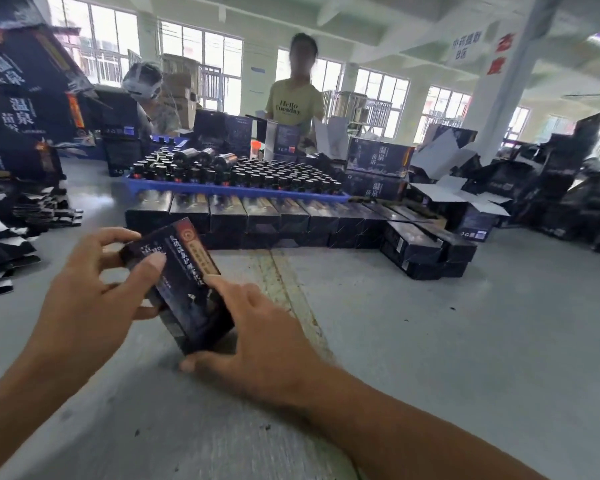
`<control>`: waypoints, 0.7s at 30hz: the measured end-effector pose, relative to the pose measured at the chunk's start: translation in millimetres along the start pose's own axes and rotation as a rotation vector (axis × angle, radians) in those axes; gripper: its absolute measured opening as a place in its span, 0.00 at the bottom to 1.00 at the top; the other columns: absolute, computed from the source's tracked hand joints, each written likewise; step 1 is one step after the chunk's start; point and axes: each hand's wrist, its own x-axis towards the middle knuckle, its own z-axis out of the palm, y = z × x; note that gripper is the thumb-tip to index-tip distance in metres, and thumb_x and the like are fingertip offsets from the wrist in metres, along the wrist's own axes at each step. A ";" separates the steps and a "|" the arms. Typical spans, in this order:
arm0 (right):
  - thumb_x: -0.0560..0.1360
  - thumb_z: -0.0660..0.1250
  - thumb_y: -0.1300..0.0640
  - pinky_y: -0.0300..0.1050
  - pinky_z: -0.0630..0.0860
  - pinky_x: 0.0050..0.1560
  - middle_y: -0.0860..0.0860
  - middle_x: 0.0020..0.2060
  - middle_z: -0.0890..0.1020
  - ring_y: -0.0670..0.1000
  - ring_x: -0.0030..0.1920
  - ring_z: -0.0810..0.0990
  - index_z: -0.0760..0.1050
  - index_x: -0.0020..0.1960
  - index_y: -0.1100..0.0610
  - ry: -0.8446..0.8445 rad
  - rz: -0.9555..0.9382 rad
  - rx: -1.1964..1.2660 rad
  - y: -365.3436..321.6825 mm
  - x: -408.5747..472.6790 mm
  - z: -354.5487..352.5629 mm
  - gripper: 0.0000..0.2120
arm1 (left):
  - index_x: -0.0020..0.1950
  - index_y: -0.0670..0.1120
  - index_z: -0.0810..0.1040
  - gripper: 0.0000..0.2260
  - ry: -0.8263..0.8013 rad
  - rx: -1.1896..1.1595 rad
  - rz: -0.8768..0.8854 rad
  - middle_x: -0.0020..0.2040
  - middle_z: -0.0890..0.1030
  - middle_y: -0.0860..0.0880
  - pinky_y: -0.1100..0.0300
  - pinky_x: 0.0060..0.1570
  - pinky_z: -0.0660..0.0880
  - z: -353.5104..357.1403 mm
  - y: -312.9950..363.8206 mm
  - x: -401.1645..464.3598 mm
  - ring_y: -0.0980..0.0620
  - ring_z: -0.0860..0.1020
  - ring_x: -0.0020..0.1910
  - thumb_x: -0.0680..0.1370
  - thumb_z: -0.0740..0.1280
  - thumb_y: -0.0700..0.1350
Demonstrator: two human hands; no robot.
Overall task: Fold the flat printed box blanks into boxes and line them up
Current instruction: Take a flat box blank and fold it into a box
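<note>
Box [187, 285], dark and printed, is being held in the near centre of the scene, tilted above the grey desk [430, 341]. Left hand [94, 289] is gripping the box at its far upper end, with the thumb lying across the printed face and the fingers curling round the left edge. Right hand [257, 344] is clamping the near lower end, with the forefinger lying along the right edge and the thumb sitting under the near corner. Both hands are closing on the same box, one at each end.

Beyond the hands, a row of folded boxes [257, 216] is lying side by side across the desk, running left to right and touching one another. At the right end of the row, a small stack of boxes [426, 249] is sitting at an angle. Along the left edge, flat box blanks [14, 233] are lying in loose piles. Behind the row, a blue tray [236, 190] is carrying dark bottles [264, 171] packed closely. At the far side, a person in a yellow shirt [293, 105] is standing behind the tray.
</note>
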 end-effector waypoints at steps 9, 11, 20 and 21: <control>0.73 0.67 0.44 0.51 0.78 0.56 0.50 0.65 0.72 0.53 0.58 0.76 0.64 0.71 0.46 0.143 0.373 -0.150 55.3 20.6 -37.1 0.29 | 0.66 0.77 0.63 0.30 -0.239 0.338 0.035 0.58 0.72 0.74 0.50 0.41 0.82 5.3 -21.8 -11.5 0.59 0.83 0.47 0.66 0.63 0.78; 0.75 0.65 0.44 0.51 0.77 0.56 0.52 0.62 0.73 0.55 0.57 0.76 0.68 0.68 0.48 0.155 0.542 -0.254 89.7 20.1 -57.6 0.24 | 0.65 0.79 0.62 0.25 -0.332 0.489 0.070 0.59 0.71 0.71 0.49 0.47 0.82 4.2 -32.4 -14.4 0.64 0.80 0.49 0.69 0.63 0.74; 0.79 0.62 0.41 0.56 0.77 0.58 0.51 0.58 0.77 0.58 0.56 0.78 0.75 0.62 0.50 0.242 0.833 -0.438 182.4 12.6 -89.2 0.17 | 0.61 0.83 0.59 0.23 -0.487 0.722 0.187 0.59 0.66 0.76 0.62 0.52 0.78 2.5 -38.8 -13.8 0.74 0.73 0.52 0.76 0.67 0.61; 0.79 0.61 0.41 0.57 0.77 0.58 0.51 0.59 0.77 0.59 0.57 0.78 0.75 0.63 0.50 0.232 0.831 -0.459 186.6 13.3 -90.7 0.18 | 0.60 0.82 0.61 0.21 -0.490 0.724 0.196 0.58 0.66 0.77 0.63 0.53 0.77 2.3 -38.9 -13.7 0.75 0.73 0.52 0.76 0.67 0.61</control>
